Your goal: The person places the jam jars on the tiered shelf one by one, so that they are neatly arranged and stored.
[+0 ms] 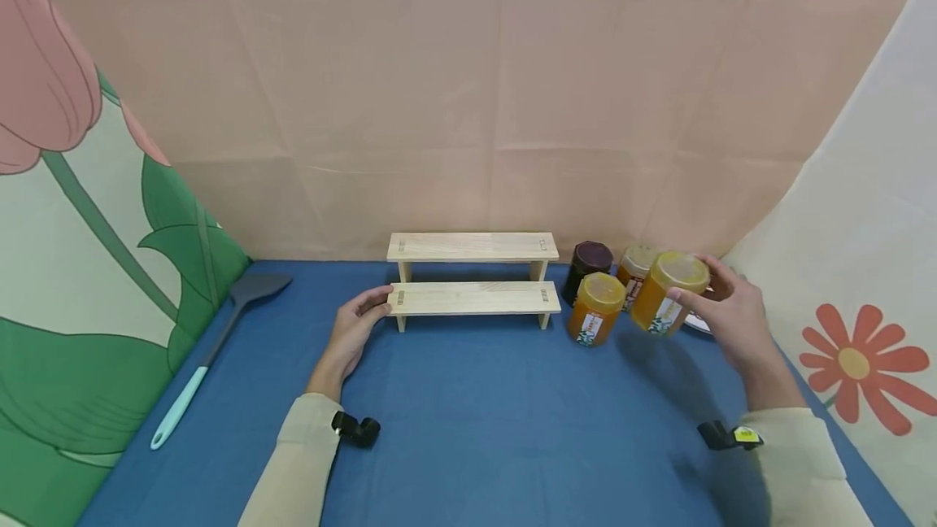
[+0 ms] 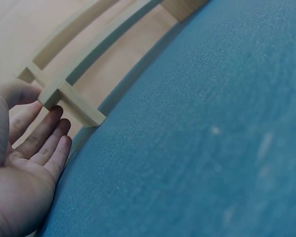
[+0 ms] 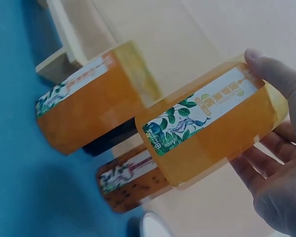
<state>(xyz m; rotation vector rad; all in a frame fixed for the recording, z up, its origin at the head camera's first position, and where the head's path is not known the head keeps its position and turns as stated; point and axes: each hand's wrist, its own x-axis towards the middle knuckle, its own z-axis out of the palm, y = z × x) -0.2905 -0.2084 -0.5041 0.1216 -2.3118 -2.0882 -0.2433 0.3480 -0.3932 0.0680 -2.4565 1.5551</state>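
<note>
A two-tier wooden stand [image 1: 472, 298] stands on the blue cloth. At the left end of its lower board, my left hand [image 1: 355, 336] pinches the corner between thumb and forefinger; the other fingers [image 2: 49, 143] extend loosely below. My right hand [image 1: 732, 311] grips a honey jar [image 1: 668, 295] around its yellow lid end, tilted and raised off the cloth, with its label [image 3: 202, 111] showing. Left of it stands a second honey jar [image 1: 596, 309] with a yellow lid. Behind these are a dark jar [image 1: 588, 267] and a pale-lidded jar [image 1: 634, 268].
A spatula [image 1: 249, 299] with a mint handle lies at the left of the cloth. Partly hidden behind my right hand is a white-rimmed dish [image 1: 699, 322]. A beige backdrop [image 1: 468, 104] rises behind, with printed fabric on both sides.
</note>
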